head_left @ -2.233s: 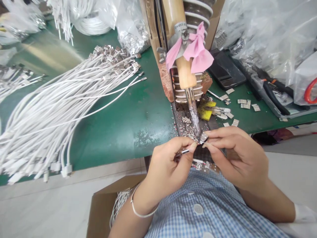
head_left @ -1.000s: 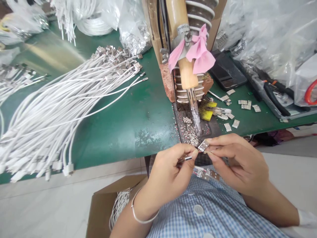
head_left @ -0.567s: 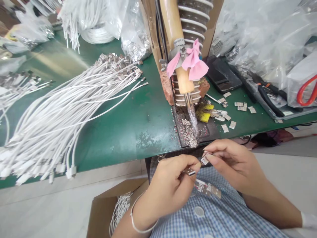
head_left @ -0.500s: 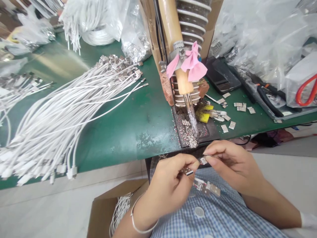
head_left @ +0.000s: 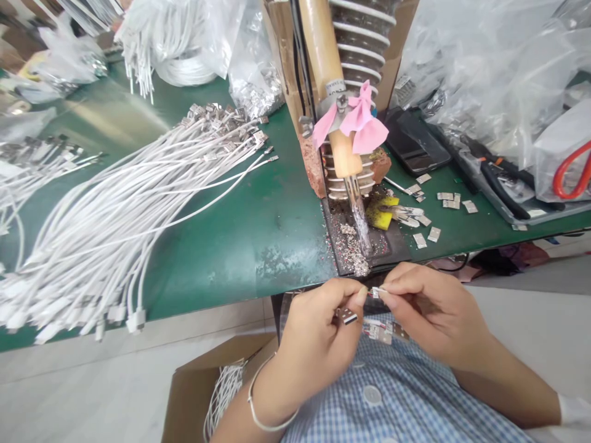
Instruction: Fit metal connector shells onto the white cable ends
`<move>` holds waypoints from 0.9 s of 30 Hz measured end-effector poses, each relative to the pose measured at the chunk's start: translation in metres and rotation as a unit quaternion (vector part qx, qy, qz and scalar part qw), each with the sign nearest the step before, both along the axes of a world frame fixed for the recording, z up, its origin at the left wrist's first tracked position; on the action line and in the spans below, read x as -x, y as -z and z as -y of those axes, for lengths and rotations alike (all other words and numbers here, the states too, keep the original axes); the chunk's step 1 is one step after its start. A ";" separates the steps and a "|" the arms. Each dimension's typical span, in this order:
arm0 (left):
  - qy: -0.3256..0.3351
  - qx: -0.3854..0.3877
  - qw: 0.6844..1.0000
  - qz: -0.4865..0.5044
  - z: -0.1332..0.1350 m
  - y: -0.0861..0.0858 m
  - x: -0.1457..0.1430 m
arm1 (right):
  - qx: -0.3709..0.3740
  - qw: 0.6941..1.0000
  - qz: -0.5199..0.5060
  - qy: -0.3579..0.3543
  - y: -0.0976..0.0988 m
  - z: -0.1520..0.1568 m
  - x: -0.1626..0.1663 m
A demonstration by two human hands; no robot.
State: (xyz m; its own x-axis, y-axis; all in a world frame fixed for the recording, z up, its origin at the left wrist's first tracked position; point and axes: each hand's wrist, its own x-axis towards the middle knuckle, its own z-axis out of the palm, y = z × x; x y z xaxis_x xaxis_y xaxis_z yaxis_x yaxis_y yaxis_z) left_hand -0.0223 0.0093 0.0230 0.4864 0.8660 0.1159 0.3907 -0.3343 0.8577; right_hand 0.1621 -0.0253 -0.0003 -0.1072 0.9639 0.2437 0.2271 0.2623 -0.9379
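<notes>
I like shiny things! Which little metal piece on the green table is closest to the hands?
The metal piece nearest the front edge of the table, just right of the dark tray. The others lie farther from the right hand.

A tiny silver connector shell sits pinched in the right hand; the left hand grips a shiny metal plug just beside it.

Tiny metal part mostly hidden between fingers; scissors cut off.
</notes>
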 end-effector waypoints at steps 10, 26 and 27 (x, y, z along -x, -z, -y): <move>0.016 -0.040 0.999 -0.015 -0.001 -0.002 -0.002 | 0.016 1.000 -0.017 -0.002 0.000 -0.004 0.002; 0.007 -0.062 0.997 -0.044 -0.012 -0.006 0.000 | -0.099 0.978 0.163 0.088 -0.006 -0.010 0.002; 0.006 -0.063 0.997 -0.042 -0.012 -0.006 -0.001 | -0.107 0.977 0.155 0.099 -0.005 -0.012 0.003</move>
